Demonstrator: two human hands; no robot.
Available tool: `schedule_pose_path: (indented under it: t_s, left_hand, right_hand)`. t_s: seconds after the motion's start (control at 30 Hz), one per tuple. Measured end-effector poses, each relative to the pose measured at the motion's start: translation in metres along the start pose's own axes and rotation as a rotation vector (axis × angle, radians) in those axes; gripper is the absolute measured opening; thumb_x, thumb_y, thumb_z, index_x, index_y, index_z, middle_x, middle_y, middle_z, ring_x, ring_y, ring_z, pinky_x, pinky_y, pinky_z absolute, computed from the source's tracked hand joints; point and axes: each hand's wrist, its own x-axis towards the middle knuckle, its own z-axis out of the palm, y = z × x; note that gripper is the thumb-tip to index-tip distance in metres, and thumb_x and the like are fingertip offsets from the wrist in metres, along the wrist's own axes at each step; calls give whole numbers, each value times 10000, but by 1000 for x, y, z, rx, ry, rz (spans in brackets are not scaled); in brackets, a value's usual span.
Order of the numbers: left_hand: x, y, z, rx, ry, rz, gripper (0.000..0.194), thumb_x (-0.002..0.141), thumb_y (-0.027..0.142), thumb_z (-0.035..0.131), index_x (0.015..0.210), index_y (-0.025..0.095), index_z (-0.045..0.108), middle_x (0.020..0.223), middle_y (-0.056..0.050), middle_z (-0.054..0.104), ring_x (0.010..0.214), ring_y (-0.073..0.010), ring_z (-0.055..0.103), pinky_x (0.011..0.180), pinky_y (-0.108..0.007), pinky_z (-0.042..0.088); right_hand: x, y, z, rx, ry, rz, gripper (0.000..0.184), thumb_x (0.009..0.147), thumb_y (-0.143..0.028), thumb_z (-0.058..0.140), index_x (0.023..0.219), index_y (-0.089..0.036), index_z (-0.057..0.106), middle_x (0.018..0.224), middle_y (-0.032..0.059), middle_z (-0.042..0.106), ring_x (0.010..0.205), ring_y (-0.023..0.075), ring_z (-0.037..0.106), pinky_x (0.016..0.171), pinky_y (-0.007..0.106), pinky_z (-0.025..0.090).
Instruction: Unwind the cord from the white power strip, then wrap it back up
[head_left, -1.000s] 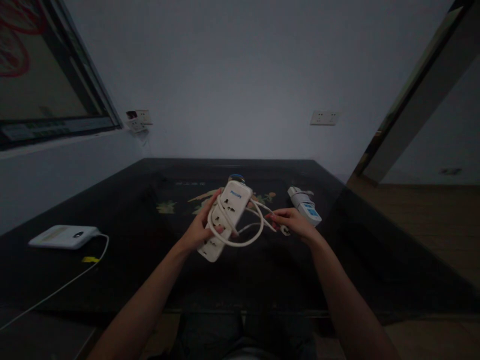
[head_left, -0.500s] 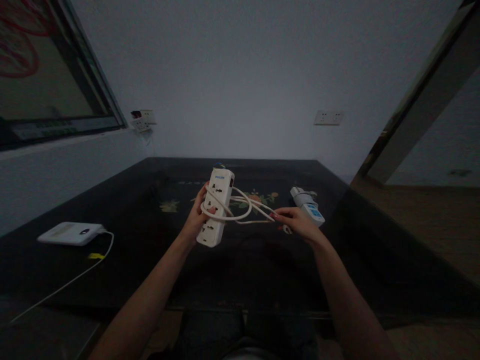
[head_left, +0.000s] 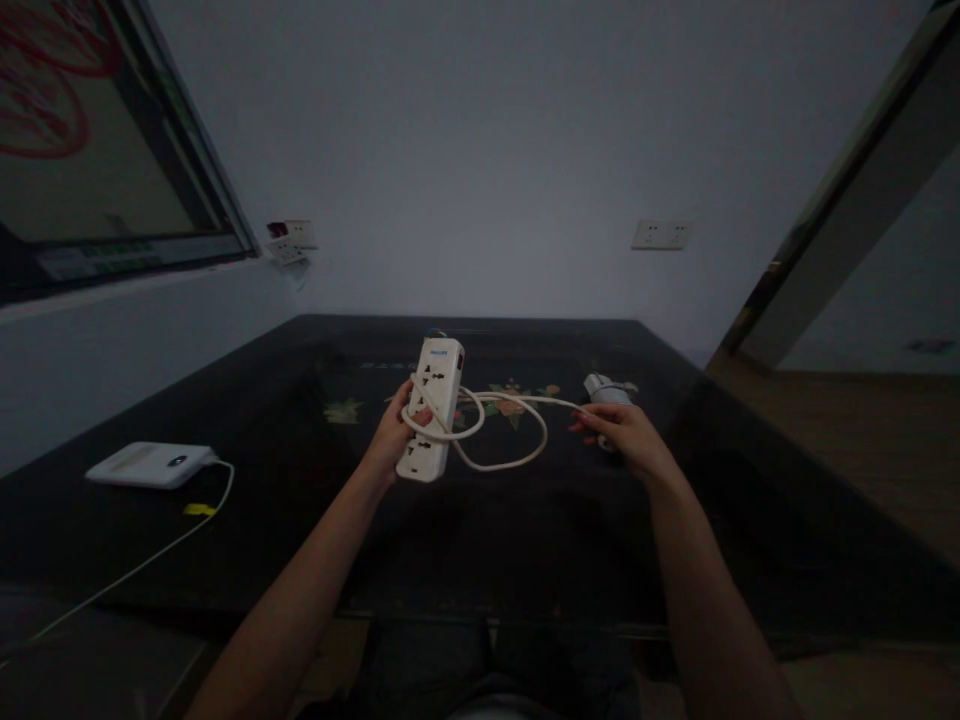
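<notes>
A white power strip point(head_left: 442, 385) is tilted upright above the dark table, with my left hand point(head_left: 394, 432) closed round its left side. Its white cord point(head_left: 541, 440) loops across the front of the strip and hangs in a loose bend to the right. My right hand point(head_left: 619, 430) pinches the cord between thumb and fingers, holding it stretched out to the right. Behind that hand lies a second white power strip point(head_left: 606, 390) with a cord wrapped on it, partly hidden by the hand.
On the left of the black table point(head_left: 517, 540) lies a white power bank point(head_left: 150, 465) with a thin cable point(head_left: 135, 572) and a yellow tag point(head_left: 199, 510). Wall sockets point(head_left: 661, 235) sit above the table's back edge, others point(head_left: 300, 235) near the window.
My right hand has moved right, pulling a length of cord out straighter. The cord's loop has shifted and now hangs lower between my hands. My left hand still holds the power strip.
</notes>
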Motion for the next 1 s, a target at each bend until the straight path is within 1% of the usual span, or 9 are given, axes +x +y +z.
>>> schedule_pose_path:
  t_s: [0.17, 0.3, 0.4, 0.57, 0.63, 0.7, 0.77, 0.9, 1.0]
  left_hand:
    - [2, -4, 1, 94, 0, -11, 797, 589, 300, 819, 1306, 201, 484, 1139, -109, 674, 904, -255, 677, 726, -316, 556]
    - [7, -7, -2, 149, 40, 17, 785, 582, 260, 826, 1295, 201, 502, 1225, -110, 637, 1051, -278, 631, 859, -369, 529]
    - [10, -10, -5, 167, 68, 33, 775, 602, 263, 819, 1303, 195, 494, 1274, -122, 609, 1100, -278, 610, 899, -366, 507]
    - [14, -17, -8, 216, 85, 42, 727, 620, 234, 812, 1282, 188, 516, 1247, -125, 630, 1107, -268, 610, 905, -348, 498]
    - [15, -18, -9, 216, 109, 38, 687, 618, 230, 811, 1249, 184, 544, 1212, -121, 652, 1088, -267, 622, 910, -357, 497]
    - [15, -19, -8, 198, 116, 20, 670, 611, 240, 813, 1228, 182, 559, 1194, -121, 664, 1077, -273, 630, 911, -373, 502]
    - [14, -18, -8, 178, 103, 5, 672, 611, 262, 812, 1228, 187, 557, 1208, -120, 659, 1095, -285, 622, 917, -389, 504]
    - [12, -16, -6, 184, 87, 19, 684, 610, 271, 814, 1237, 201, 550, 1226, -107, 652, 1146, -302, 591, 947, -410, 489]
    - [11, -18, -4, 196, 82, 32, 668, 619, 269, 809, 1231, 198, 548, 1232, -109, 646, 1145, -291, 592, 966, -398, 473]
  right_hand:
    - [1, 4, -19, 35, 188, -17, 375, 511, -448, 829, 741, -167, 734, 620, 47, 681, 577, 166, 622, 507, 259, 458]
    - [3, 9, -34, 51, 351, -30, 413, 472, -448, 831, 743, -156, 724, 559, 21, 636, 471, 128, 544, 448, 252, 402]
    - [6, 14, -38, 79, 389, -26, 408, 472, -416, 829, 762, -155, 710, 556, 9, 620, 466, 118, 529, 447, 249, 393]
    - [7, 17, -30, 83, 292, -26, 393, 501, -390, 812, 799, -164, 691, 567, 1, 608, 481, 125, 539, 459, 258, 417]
    - [6, 16, -23, 93, 199, -17, 440, 544, -382, 792, 912, -166, 683, 600, 0, 622, 504, 126, 555, 471, 251, 430]
    - [5, 14, -14, 112, 73, 1, 481, 609, -360, 762, 1040, -179, 652, 646, -2, 637, 529, 122, 572, 484, 240, 442]
    - [2, 12, -5, 149, -47, 29, 467, 666, -331, 733, 1102, -200, 629, 700, -3, 646, 557, 119, 595, 505, 235, 460]
    - [-2, 9, 13, 244, -187, 104, 336, 712, -293, 709, 1032, -198, 666, 773, 9, 647, 608, 130, 638, 538, 245, 492]
    - [-6, 6, 23, 269, -278, 147, 292, 731, -289, 708, 1001, -181, 680, 821, 29, 655, 668, 143, 661, 560, 241, 498]
